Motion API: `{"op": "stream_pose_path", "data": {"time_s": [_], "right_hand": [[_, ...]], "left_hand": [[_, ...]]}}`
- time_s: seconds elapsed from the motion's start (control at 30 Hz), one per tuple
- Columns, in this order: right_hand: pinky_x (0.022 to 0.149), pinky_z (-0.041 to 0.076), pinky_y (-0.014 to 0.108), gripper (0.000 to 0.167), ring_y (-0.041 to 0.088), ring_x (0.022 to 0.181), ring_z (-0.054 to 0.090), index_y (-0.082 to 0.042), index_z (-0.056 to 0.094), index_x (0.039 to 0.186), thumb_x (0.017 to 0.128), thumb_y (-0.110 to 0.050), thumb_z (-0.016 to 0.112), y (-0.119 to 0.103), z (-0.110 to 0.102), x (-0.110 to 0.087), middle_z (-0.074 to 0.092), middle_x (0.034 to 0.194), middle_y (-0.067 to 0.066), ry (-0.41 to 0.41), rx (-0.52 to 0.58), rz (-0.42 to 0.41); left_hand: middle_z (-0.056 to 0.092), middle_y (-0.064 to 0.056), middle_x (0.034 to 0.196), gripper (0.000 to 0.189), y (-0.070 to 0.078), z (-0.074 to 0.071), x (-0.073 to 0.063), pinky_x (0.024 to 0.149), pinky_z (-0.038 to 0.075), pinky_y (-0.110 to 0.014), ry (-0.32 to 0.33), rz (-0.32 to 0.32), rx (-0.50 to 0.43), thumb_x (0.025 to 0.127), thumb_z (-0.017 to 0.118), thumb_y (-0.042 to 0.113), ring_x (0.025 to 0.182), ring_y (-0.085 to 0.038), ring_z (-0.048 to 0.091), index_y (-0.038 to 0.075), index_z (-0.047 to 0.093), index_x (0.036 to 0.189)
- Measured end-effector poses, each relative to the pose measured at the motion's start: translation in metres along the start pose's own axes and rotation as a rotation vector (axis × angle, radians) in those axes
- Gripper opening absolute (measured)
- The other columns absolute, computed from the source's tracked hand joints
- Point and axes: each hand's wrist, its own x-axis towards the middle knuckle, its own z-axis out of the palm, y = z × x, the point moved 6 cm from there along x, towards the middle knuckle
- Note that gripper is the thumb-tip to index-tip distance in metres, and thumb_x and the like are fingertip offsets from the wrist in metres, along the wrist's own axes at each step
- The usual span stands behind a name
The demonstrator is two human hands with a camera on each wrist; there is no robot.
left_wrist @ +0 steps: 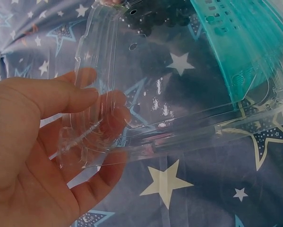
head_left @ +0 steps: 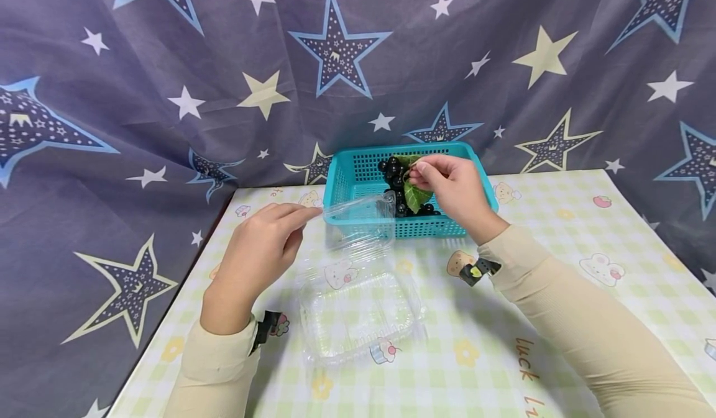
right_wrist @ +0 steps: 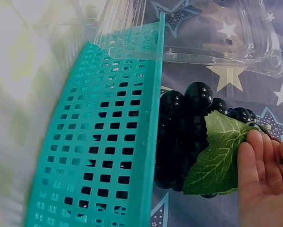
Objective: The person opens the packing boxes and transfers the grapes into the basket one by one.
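Note:
A clear plastic clamshell box (head_left: pixel 360 318) lies opened on the table, its hinged lid (head_left: pixel 360 222) raised. My left hand (head_left: pixel 263 244) pinches the lid's edge between thumb and fingers, as the left wrist view shows. Beyond it stands a turquoise basket (head_left: pixel 439 227) with a bunch of black grapes (head_left: pixel 397 182) and green leaves in it. My right hand (head_left: pixel 454 185) pinches the bunch by its stem, above the basket. In the right wrist view the leaf (right_wrist: pixel 219 156) hangs beside the fingertips, and the grapes (right_wrist: pixel 179 137) are partly hidden by the basket wall.
The raised lid overlaps the basket's front left corner in the head view. A dark curtain with stars (head_left: pixel 335 113) hangs right behind the basket. The table wears a green checked cloth (head_left: pixel 559 250) with printed cartoons.

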Motion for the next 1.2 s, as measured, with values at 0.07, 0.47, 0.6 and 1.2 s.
{"op": "stream_pose_path", "data": {"time_s": [0.07, 0.47, 0.6, 1.2], "right_hand": [[0.085, 0.062, 0.030, 0.024, 0.018, 0.093, 0.077, 0.005, 0.074, 0.115, 0.104, -0.014, 0.063, 0.002, 0.001, 0.001, 0.075, 0.109, 0.023, 0.000, 0.008, 0.013], [0.085, 0.062, 0.029, 0.024, 0.016, 0.093, 0.076, 0.002, 0.074, 0.116, 0.104, -0.014, 0.062, 0.014, 0.001, 0.003, 0.075, 0.109, 0.020, 0.005, -0.019, 0.048], [0.085, 0.062, 0.029, 0.024, 0.016, 0.094, 0.076, 0.003, 0.074, 0.116, 0.104, -0.014, 0.062, 0.018, 0.000, 0.004, 0.075, 0.111, 0.021, 0.002, -0.025, 0.066], [0.084, 0.062, 0.027, 0.025, 0.016, 0.096, 0.076, 0.002, 0.074, 0.116, 0.105, -0.016, 0.060, 0.040, -0.001, 0.008, 0.075, 0.112, 0.019, -0.001, -0.085, 0.135]], "left_hand": [[0.077, -0.002, 0.110, 0.043, -0.001, 0.000, 0.000, 0.081, 0.059, -0.045, -0.005, -0.003, 0.001, 0.091, 0.061, -0.003, 0.102, -0.027, 0.072, 0.019, 0.076, 0.124], [0.077, -0.002, 0.110, 0.043, -0.001, 0.000, 0.001, 0.082, 0.059, -0.045, -0.017, -0.012, 0.004, 0.091, 0.061, -0.003, 0.102, -0.027, 0.072, 0.020, 0.076, 0.124], [0.077, -0.002, 0.110, 0.043, -0.002, 0.001, 0.001, 0.081, 0.058, -0.045, -0.020, -0.018, 0.003, 0.091, 0.061, -0.003, 0.102, -0.026, 0.071, 0.020, 0.076, 0.124], [0.077, -0.002, 0.112, 0.043, -0.002, 0.002, 0.001, 0.081, 0.059, -0.044, -0.014, -0.010, 0.005, 0.091, 0.061, -0.002, 0.102, -0.027, 0.072, 0.020, 0.076, 0.124]]}}
